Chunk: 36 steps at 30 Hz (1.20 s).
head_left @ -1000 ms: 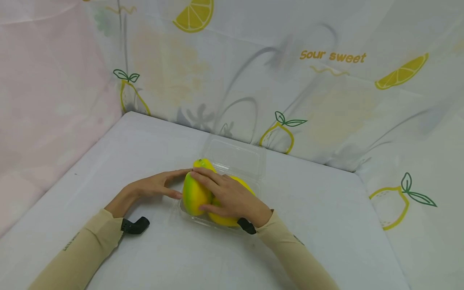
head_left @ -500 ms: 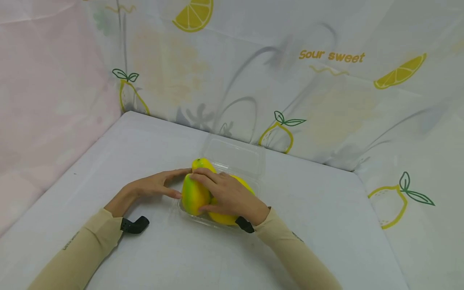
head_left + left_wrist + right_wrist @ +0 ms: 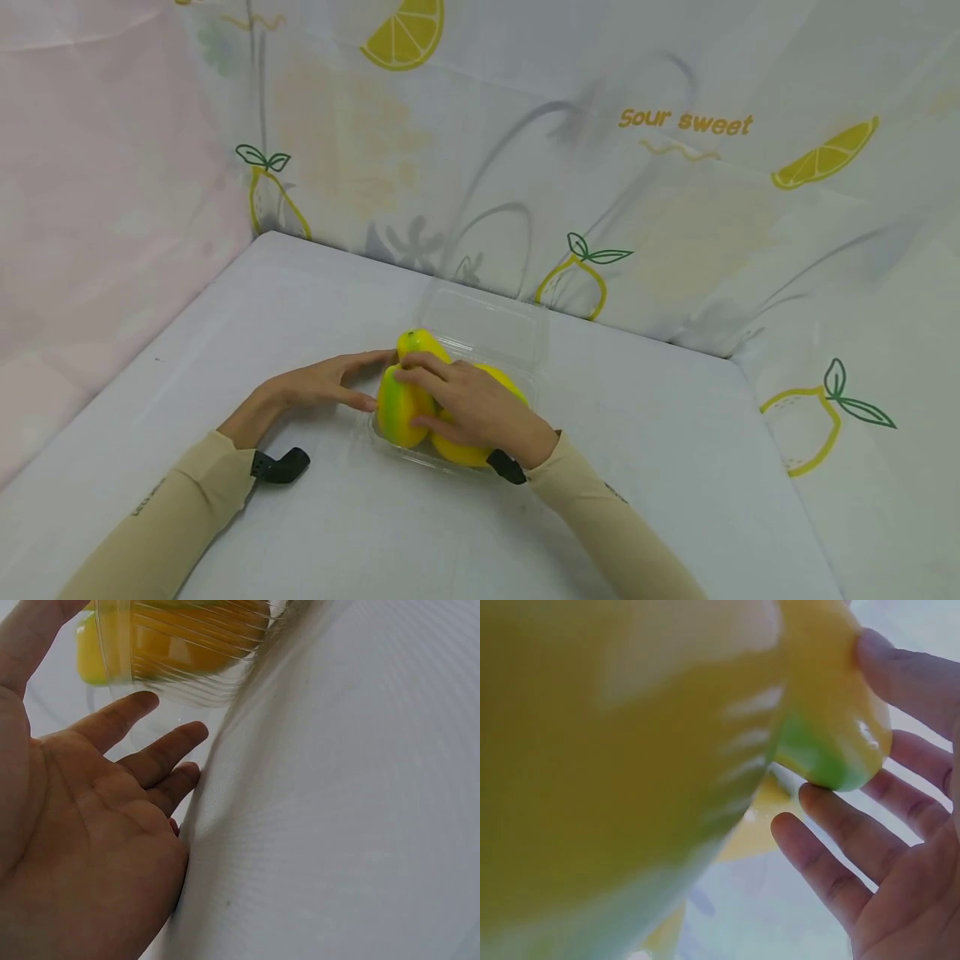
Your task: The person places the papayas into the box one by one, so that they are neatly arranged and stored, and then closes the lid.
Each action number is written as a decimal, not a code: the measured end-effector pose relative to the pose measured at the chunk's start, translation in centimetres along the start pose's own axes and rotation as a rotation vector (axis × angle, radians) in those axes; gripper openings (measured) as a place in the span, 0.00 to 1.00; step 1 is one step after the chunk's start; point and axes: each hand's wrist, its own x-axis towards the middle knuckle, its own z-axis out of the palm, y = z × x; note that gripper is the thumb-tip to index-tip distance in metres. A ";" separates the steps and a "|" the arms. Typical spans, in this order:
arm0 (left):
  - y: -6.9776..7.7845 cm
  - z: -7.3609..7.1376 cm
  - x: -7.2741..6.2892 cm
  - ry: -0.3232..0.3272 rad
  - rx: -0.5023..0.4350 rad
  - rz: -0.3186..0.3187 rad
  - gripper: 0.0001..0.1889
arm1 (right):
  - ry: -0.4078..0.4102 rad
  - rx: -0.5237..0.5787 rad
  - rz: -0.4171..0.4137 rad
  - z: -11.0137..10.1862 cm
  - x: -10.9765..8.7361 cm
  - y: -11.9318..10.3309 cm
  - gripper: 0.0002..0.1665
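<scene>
In the head view, several yellow-green mangoes sit in a clear plastic clamshell box. My right hand reaches over them, thumb and fingers on either side of the front-left mango. The right wrist view shows the thumb against that mango and the last two fingers spread off it. Another mango lies behind it; a third is partly under my right palm. My left hand is beside the box's left side, fingers extended, holding nothing. In the left wrist view its fingertips are close to the box's ribbed wall.
The box's clear lid lies folded back toward the rear wall. A white cloth covers the table. A lemon-print curtain hangs behind, with a pink one on the left.
The front-left mango has sunk slightly and turned a little, its green stripe shifting. My right fingers have followed it down slightly. My left hand has stayed nearly still.
</scene>
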 end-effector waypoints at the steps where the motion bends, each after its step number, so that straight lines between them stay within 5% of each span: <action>1: 0.0 0.0 0.0 0.000 -0.001 -0.001 0.46 | -0.003 0.003 -0.004 0.0 0.0 0.0 0.32; 36: -0.2 0.0 0.2 -0.006 -0.010 -0.001 0.47 | -0.072 0.064 -0.056 0.5 -0.5 0.5 0.37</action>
